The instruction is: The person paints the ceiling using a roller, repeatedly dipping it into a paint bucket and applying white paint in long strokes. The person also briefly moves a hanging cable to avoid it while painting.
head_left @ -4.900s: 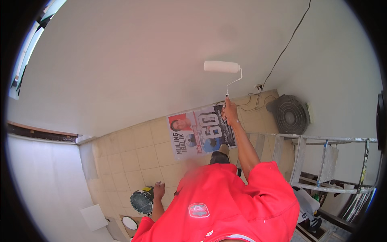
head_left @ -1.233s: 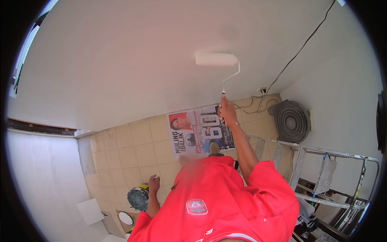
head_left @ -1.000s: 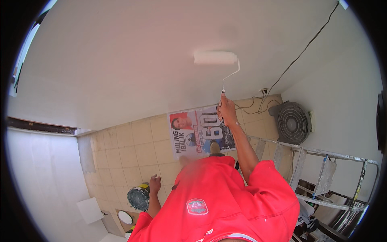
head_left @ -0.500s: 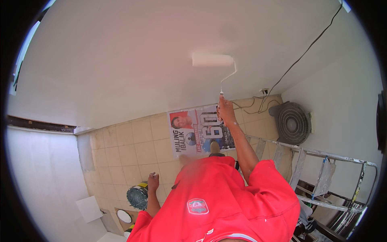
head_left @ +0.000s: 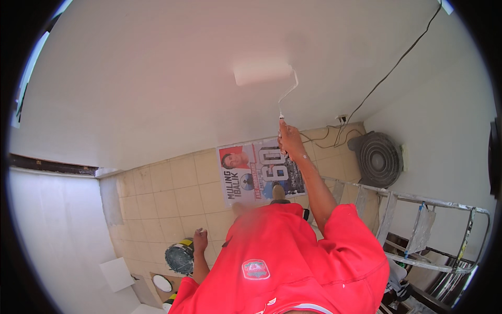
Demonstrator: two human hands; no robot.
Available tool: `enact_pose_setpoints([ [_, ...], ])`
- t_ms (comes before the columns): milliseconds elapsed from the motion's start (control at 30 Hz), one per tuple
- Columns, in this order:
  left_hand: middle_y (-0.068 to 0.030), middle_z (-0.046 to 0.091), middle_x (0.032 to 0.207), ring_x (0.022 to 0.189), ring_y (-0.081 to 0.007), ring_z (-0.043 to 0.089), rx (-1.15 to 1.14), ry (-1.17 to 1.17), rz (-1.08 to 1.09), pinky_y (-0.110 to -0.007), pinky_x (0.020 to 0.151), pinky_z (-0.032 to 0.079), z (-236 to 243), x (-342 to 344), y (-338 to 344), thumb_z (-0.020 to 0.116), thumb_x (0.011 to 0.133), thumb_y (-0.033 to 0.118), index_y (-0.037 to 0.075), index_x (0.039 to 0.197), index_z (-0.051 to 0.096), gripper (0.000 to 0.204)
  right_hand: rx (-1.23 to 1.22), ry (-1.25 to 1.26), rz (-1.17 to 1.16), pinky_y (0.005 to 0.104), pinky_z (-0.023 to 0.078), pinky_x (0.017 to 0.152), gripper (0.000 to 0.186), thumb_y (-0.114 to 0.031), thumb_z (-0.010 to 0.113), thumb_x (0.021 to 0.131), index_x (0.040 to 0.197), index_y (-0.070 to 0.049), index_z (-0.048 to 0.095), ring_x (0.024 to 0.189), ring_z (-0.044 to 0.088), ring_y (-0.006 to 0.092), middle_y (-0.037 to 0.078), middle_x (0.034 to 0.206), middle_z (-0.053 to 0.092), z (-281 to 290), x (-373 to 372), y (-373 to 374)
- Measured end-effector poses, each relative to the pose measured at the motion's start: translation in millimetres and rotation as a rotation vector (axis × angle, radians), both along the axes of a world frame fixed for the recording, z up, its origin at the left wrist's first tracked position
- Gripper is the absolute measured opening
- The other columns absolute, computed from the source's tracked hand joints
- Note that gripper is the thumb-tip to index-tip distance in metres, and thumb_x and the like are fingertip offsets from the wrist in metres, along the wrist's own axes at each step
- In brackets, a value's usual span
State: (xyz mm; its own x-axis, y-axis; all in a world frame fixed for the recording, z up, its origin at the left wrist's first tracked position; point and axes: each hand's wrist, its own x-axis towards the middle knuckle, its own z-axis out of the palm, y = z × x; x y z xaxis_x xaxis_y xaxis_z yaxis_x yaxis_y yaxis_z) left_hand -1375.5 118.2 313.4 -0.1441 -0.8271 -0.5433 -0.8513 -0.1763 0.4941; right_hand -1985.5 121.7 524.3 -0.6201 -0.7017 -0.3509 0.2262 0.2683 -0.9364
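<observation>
My right hand (head_left: 291,139) is wrapped round the handle of a paint roller (head_left: 263,72), arm stretched forward. The roller's white sleeve lies against the pale wall (head_left: 172,89), left of and above my hand, on a thin bent wire frame. Low at my side hangs my left hand (head_left: 200,239), fingers loosely bent and partly apart, with nothing visible in them. Just left of it stands a dark paint-smeared bucket (head_left: 179,257) with a yellow band; I cannot tell whether the two touch.
A printed poster sheet (head_left: 238,186) covers floor tiles (head_left: 167,201) by the wall, under my foot. To the right are a black fan (head_left: 380,158), an aluminium ladder (head_left: 387,217), and a black cable (head_left: 400,60) running down to an outlet (head_left: 341,118). A white round lid (head_left: 162,283) lies lower left.
The roller has moved left and slightly up along the wall, my right hand following a little. My left hand has shifted slightly down and right beside the bucket.
</observation>
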Motion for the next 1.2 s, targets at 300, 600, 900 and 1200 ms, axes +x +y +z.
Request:
enact_pose_setpoints([
  [300, -0.0194, 0.074, 0.097, 0.091, -0.0302, 0.073, -0.093, 0.019, -0.08, -0.04, 0.084, 0.056, 9, 1, -8, 0.066, 0.098, 0.028, -0.003, 0.13, 0.063, 0.045, 0.086, -0.156, -0.066, 0.0323, 0.035, 0.034, 0.052, -0.05, 0.052, 0.106, 0.075, -0.008, 0.047, 0.036, 0.041, 0.0126, 0.0, 0.054, 0.043, -106, 4, 3],
  [600, -0.0196, 0.074, 0.093, 0.09, -0.029, 0.072, -0.015, 0.011, 0.006, -0.039, 0.082, 0.055, 8, 19, 6, 0.066, 0.098, 0.026, -0.006, 0.128, 0.063, 0.044, -0.067, 0.218, -0.096, 0.0298, 0.03, 0.033, 0.05, -0.052, 0.051, 0.106, 0.076, -0.012, 0.047, 0.037, 0.039, 0.01, -0.002, 0.054, 0.041, -88, -31, 79],
  [900, -0.0231, 0.074, 0.1, 0.095, -0.0337, 0.073, -0.024, -0.009, -0.059, -0.041, 0.085, 0.056, -8, 0, 6, 0.066, 0.097, 0.028, -0.005, 0.127, 0.063, 0.045, -0.027, -0.065, -0.234, 0.0293, 0.03, 0.034, 0.051, -0.052, 0.051, 0.106, 0.076, -0.012, 0.045, 0.037, 0.038, 0.01, -0.002, 0.053, 0.04, -4, -43, 55],
  [1200, -0.0232, 0.075, 0.1, 0.095, -0.0336, 0.073, -0.017, 0.007, -0.023, -0.041, 0.086, 0.056, -1, -2, 9, 0.066, 0.097, 0.027, -0.005, 0.127, 0.064, 0.044, -0.039, -0.161, -0.184, 0.0332, 0.031, 0.036, 0.054, -0.049, 0.047, 0.107, 0.072, -0.007, 0.048, 0.037, 0.041, 0.0156, 0.002, 0.052, 0.043, -13, -44, 65],
])
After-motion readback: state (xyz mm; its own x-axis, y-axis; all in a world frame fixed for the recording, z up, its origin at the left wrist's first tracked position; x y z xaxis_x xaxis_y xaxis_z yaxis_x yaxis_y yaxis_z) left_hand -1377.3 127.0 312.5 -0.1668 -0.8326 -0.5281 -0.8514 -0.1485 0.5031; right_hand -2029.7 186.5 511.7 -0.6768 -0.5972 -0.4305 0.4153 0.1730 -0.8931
